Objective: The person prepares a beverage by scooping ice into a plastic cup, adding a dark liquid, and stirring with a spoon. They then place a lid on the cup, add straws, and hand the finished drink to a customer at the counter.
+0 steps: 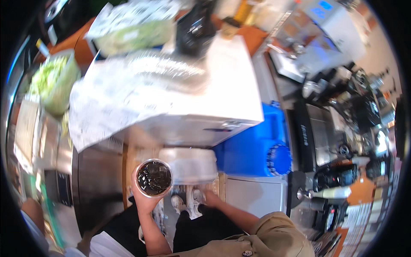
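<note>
White counter (233, 92) under clear plastic sheets (128, 90)

White chest-like box (231, 85) with crumpled clear plastic sheet (128, 90) on top. Blue container (252, 150) with round ribbed cap just right of it. Tub of green shredded leaves (53, 81) far left. Dark machines (346, 124) crowd the right.

khaki buttoned shirt (274, 240) — black trousers (205, 233)

One dark drink cup (154, 177), one white tub (190, 165), one blue container (252, 150), two shoes (188, 203).
</note>
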Motion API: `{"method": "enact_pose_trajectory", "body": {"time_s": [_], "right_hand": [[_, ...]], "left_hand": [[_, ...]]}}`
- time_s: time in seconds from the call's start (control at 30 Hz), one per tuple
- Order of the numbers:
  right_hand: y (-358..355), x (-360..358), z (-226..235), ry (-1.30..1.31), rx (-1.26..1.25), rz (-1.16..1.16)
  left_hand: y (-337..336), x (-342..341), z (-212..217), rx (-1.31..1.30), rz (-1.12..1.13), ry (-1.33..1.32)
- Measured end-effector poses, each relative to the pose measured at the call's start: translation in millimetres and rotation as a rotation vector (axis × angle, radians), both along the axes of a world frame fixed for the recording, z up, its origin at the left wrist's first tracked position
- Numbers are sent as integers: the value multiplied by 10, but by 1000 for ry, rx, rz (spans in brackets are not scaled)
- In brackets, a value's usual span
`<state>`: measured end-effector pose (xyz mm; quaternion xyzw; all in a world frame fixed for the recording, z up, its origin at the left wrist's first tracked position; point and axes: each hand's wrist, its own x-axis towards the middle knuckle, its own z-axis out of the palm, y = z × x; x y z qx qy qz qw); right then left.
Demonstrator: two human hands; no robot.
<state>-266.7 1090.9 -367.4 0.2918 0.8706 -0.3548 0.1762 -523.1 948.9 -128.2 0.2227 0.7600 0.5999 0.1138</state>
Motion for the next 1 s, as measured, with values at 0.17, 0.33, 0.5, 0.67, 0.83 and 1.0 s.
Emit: {"method": "enact_pose_trajectory", "body": {"time_s": [0.17,0.33,0.5,0.67,0.83,1.0], "right_hand": [[-248,989,689,-245,-121,639],[1218,-279,2942,220,-364,180],[3615,-1018,4359,420,666,-336],[5496,-659,4443,-218,927,-637],[6103,-702,4059,-687,925,-685],[6236,-683,3650,-836,961,-668]], "left_hand": [[923,-83,888,88,-172,101],[2088,-180,980,365,-296,125],[2824,-131,902,310,-204,183],[3140,-63,664,212,-90,211],[3158,-94,642,122,-12,272],[2941,-40,662,63,-73,161]]}}
